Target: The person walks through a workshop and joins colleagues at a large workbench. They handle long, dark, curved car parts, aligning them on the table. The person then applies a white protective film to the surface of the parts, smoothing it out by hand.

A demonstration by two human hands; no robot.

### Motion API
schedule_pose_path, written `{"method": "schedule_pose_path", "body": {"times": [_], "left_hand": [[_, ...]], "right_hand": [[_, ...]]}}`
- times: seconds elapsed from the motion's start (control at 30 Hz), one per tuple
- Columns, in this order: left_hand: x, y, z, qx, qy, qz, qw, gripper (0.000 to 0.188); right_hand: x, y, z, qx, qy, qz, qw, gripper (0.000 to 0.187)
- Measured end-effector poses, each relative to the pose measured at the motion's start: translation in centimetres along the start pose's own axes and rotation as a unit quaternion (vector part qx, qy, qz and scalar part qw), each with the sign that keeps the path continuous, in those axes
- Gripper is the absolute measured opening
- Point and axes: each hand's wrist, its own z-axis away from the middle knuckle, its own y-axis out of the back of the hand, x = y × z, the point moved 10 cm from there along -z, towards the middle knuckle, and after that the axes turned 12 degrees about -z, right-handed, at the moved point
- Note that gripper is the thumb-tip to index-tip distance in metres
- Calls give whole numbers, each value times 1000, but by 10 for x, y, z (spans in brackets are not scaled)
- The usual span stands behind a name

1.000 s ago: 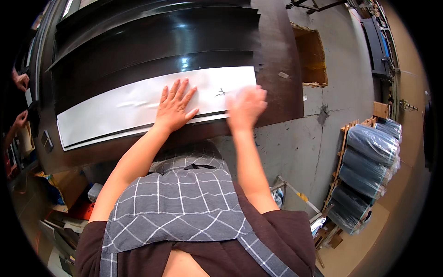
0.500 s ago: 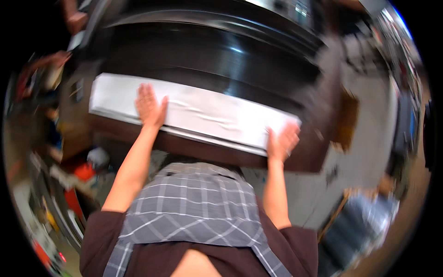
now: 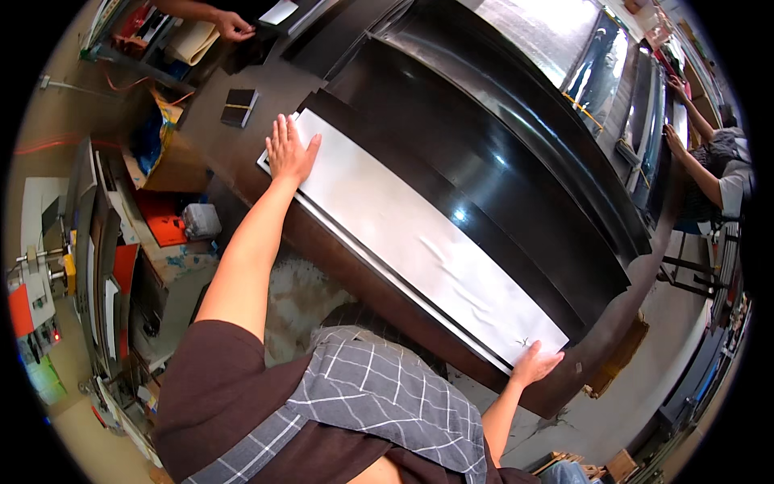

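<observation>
A long white sheet (image 3: 387,218), wrinkled toward its middle, lies along the front edge of a dark brown table (image 3: 355,278). White layers show beneath its near edge. My left hand (image 3: 292,152) rests on its left end, fingers stretched out and slightly spread. At the opposite end, my right hand (image 3: 535,367) touches the near corner, thumb and fingers apart. Beyond the white strip lie large glossy black sheets (image 3: 435,121), overlapping and curved in this view.
A small dark block (image 3: 239,107) sits on the table's left part. Another person's hand (image 3: 234,26) is at the upper left; a co-worker (image 3: 717,169) reaches over the far right end. Boards (image 3: 101,266) lean at left, beside a grey box (image 3: 201,220) on a bench.
My view has turned, so the strip slants more steeply down to the right. My left hand has shifted out to the strip's left end; my right hand stays at the right end.
</observation>
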Motion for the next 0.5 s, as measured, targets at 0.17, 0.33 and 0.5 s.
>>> {"method": "schedule_pose_path", "body": {"times": [0.17,0.33,0.5], "left_hand": [[11,38,-5,153,-103,86,979,69],[-2,37,-11,74,-63,-22,995,57],[-18,11,-14,53,-31,-41,997,57]], "right_hand": [[25,35,4,71,-118,-41,990,52],[-13,43,18,23,-97,-34,994,41],[-23,48,25,-40,-79,-36,995,48]]}}
